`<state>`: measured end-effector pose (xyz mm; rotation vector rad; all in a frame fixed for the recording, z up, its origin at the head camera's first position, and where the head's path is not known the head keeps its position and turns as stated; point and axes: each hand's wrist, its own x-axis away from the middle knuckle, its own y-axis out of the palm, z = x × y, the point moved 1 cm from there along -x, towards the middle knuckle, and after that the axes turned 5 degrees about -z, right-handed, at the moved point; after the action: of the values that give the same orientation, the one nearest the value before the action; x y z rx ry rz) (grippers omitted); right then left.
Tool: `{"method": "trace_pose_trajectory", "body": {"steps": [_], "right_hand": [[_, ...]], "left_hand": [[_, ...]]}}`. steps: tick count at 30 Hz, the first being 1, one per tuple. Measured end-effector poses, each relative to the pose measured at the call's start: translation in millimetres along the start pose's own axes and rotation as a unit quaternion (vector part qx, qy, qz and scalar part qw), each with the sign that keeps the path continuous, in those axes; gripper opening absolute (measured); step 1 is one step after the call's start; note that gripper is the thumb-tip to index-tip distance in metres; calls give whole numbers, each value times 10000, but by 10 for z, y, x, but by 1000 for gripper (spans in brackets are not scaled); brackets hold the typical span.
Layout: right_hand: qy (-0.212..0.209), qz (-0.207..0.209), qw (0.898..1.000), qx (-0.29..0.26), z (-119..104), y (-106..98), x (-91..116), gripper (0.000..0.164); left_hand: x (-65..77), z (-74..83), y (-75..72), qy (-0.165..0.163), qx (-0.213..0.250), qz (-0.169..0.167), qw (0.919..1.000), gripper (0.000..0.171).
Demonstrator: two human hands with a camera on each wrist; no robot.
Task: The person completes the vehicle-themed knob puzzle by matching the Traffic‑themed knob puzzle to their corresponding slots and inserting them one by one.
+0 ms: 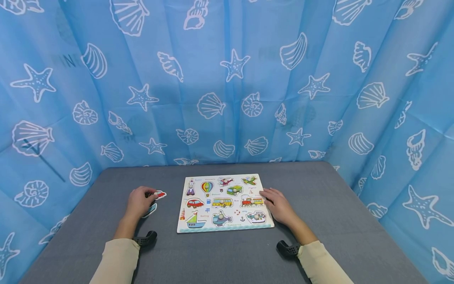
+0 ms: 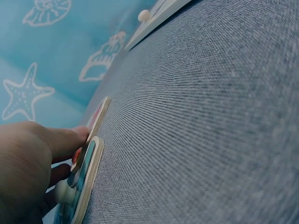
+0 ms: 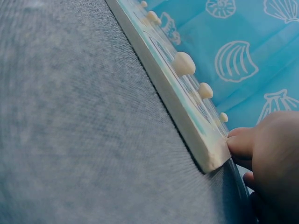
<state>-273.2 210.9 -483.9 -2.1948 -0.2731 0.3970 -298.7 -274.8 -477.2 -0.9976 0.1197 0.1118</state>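
Observation:
A wooden peg puzzle board point(image 1: 209, 215) with colourful vehicle pictures and round knobs lies on the table. Left of it, my left hand point(image 1: 139, 202) pinches a red-and-white puzzle piece point(image 1: 160, 194), its thumb on the piece in the left wrist view. Just nearer lies a teal puzzle piece point(image 2: 88, 172) with a pale knob point(image 2: 64, 192), close under the same hand and partly hidden by it. My right hand point(image 1: 280, 206) rests against the board's right edge; in the right wrist view its thumb point(image 3: 240, 142) touches near the board's corner, with the other fingers lower beside it.
Grey cloth covers the table point(image 1: 227, 256). A blue curtain point(image 1: 227, 86) with white shells and starfish hangs behind it and along the sides. Each wrist carries a black strap device, the left one point(image 1: 146, 239) and the right one point(image 1: 288, 249).

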Motion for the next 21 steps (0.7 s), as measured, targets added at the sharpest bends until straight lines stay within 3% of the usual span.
{"method": "trace_pose_trajectory", "body": {"steps": [7,21], "right_hand": [[62,-19,10000,-15,-10,-2,4,39],[120,-32,9999,3,-10,-5,4,38]], "left_hand": [[30,24,6,-69,143,13,9999,21],[38,217,43,445,-4,176,9989,18]]}}
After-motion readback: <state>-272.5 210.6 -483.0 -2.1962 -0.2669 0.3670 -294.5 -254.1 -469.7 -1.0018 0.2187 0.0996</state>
